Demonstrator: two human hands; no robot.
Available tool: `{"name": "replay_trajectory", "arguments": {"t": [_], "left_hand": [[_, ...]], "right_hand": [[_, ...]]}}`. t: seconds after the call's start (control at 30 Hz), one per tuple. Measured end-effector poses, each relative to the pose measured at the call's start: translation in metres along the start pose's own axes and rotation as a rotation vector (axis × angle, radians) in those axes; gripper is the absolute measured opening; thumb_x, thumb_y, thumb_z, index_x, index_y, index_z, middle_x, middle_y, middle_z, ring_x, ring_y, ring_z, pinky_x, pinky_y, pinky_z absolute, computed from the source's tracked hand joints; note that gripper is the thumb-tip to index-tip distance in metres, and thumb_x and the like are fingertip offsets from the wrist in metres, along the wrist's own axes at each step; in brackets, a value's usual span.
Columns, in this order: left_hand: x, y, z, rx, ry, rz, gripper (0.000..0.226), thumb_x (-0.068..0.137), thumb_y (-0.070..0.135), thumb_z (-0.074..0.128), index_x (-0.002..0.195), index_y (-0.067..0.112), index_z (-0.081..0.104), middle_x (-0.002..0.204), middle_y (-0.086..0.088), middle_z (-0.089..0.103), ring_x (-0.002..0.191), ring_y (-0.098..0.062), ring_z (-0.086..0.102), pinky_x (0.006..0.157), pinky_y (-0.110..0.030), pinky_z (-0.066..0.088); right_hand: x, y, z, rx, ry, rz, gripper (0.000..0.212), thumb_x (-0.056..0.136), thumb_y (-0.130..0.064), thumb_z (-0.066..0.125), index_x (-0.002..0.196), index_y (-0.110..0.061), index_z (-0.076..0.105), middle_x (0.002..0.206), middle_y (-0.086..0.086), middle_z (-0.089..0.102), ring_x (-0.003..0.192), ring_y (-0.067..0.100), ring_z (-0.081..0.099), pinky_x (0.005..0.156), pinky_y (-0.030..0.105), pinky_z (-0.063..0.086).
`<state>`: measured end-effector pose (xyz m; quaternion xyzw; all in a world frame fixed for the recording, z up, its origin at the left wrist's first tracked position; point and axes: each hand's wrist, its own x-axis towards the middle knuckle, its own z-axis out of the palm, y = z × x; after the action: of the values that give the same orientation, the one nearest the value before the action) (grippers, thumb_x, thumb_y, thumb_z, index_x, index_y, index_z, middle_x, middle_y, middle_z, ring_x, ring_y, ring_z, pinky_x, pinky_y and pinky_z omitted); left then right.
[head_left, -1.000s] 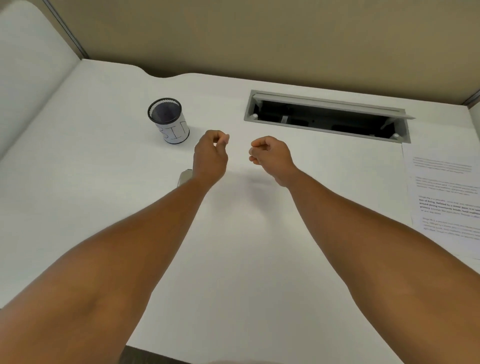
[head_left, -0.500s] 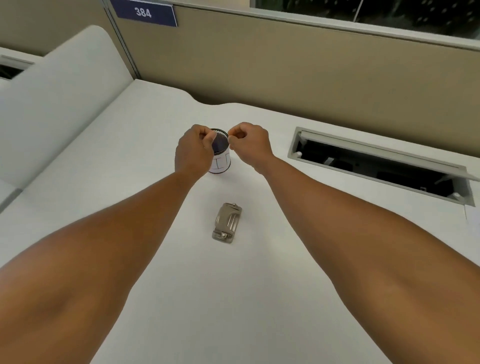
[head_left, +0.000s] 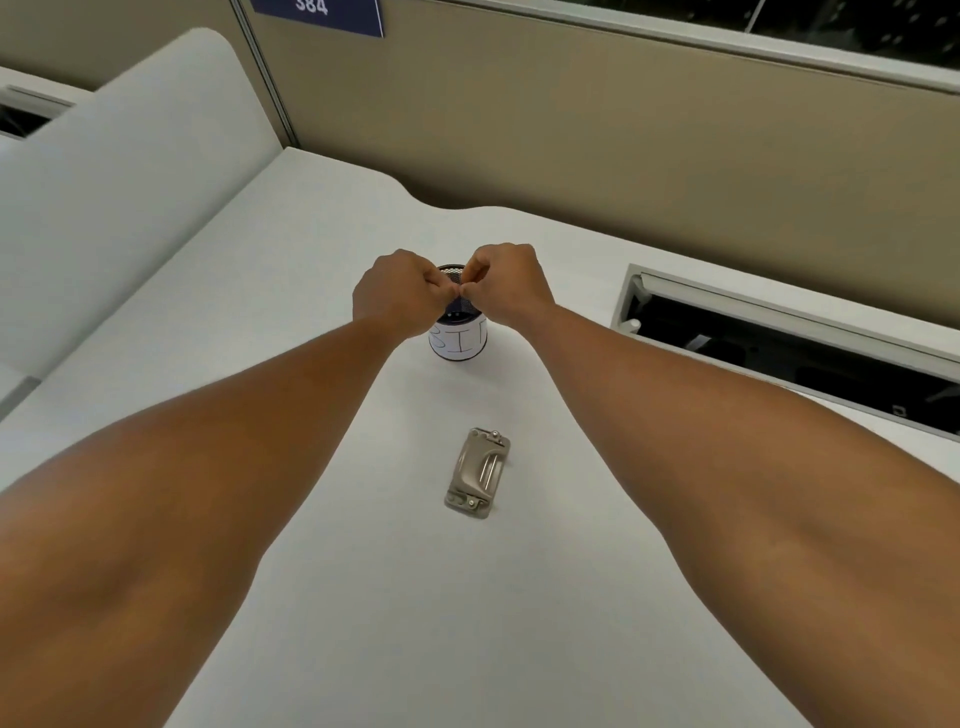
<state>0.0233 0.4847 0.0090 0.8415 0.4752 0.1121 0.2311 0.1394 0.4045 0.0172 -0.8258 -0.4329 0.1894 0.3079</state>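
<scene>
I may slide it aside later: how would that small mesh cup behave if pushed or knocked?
The mesh cup looks light, being thin wire mesh, so a nudge would probably slide it across the smooth white desk. It stands upright and narrow, so a high knock may tip it; being round, it might then roll.
</scene>
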Motion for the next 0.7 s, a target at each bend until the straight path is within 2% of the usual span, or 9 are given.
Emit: {"name": "replay_trajectory", "arguments": {"t": [0.2, 0.33, 0.43, 0.5, 0.6, 0.7], "left_hand": [[-0.0025, 0.0002, 0.0012, -0.045, -0.067, -0.038, 0.01, 0.075, 0.03, 0.071, 0.066, 0.031, 0.072, 0.076, 0.011, 0.071, 0.075, -0.017, 0.067, 0.058, -0.022, 0.048], [-0.0037, -0.0004, 0.0028, -0.052, -0.096, -0.018, 0.023, 0.079, 0.02, 0.059, 0.083, 0.032, 0.079, 0.09, 0.008, 0.074, 0.081, -0.019, 0.067, 0.067, -0.029, 0.056], [-0.0042, -0.0018, 0.003, -0.052, -0.073, -0.032, 0.009, 0.078, 0.035, 0.067, 0.078, 0.029, 0.074, 0.082, 0.012, 0.071, 0.075, -0.013, 0.064, 0.058, -0.024, 0.048], [-0.0049, -0.0019, 0.0023, -0.06, -0.046, -0.044, 0.018, 0.075, 0.045, 0.071, 0.07, 0.028, 0.066, 0.072, 0.015, 0.066, 0.068, -0.008, 0.061, 0.053, -0.022, 0.039], [-0.0055, -0.0011, 0.0022, -0.044, -0.026, -0.046, 0.02, 0.077, 0.043, 0.065, 0.069, 0.025, 0.063, 0.073, 0.011, 0.067, 0.068, -0.014, 0.061, 0.053, -0.022, 0.038], [-0.0062, 0.0021, 0.003, -0.012, -0.023, -0.031, 0.014, 0.082, 0.035, 0.057, 0.081, 0.028, 0.069, 0.085, 0.004, 0.071, 0.078, -0.022, 0.064, 0.059, -0.025, 0.043]], "right_hand": [[-0.0039, 0.0046, 0.0053, -0.023, -0.017, 0.0, 0.018, 0.08, -0.004, 0.064, 0.093, -0.013, 0.072, 0.099, 0.009, 0.07, 0.091, 0.025, 0.065, 0.08, 0.037, 0.057], [-0.0047, 0.0042, 0.0085, -0.017, -0.021, -0.013, 0.02, 0.08, -0.001, 0.063, 0.094, -0.012, 0.072, 0.098, 0.01, 0.07, 0.09, 0.027, 0.065, 0.08, 0.037, 0.057], [-0.0043, 0.0041, 0.0093, -0.006, -0.012, -0.006, 0.018, 0.079, -0.002, 0.064, 0.093, -0.012, 0.071, 0.096, 0.009, 0.069, 0.088, 0.026, 0.065, 0.079, 0.037, 0.058], [-0.0044, 0.0041, 0.009, 0.004, -0.001, -0.006, 0.014, 0.078, -0.005, 0.066, 0.09, -0.012, 0.07, 0.092, 0.007, 0.069, 0.086, 0.025, 0.065, 0.076, 0.036, 0.058], [-0.0062, 0.0033, 0.0074, -0.003, -0.012, -0.024, 0.014, 0.079, -0.003, 0.064, 0.088, -0.012, 0.07, 0.091, 0.007, 0.068, 0.086, 0.025, 0.064, 0.073, 0.033, 0.057], [-0.0085, 0.0026, 0.0067, -0.014, -0.031, -0.047, 0.02, 0.081, -0.001, 0.057, 0.091, -0.011, 0.071, 0.095, 0.01, 0.069, 0.088, 0.027, 0.063, 0.075, 0.036, 0.057]]}}
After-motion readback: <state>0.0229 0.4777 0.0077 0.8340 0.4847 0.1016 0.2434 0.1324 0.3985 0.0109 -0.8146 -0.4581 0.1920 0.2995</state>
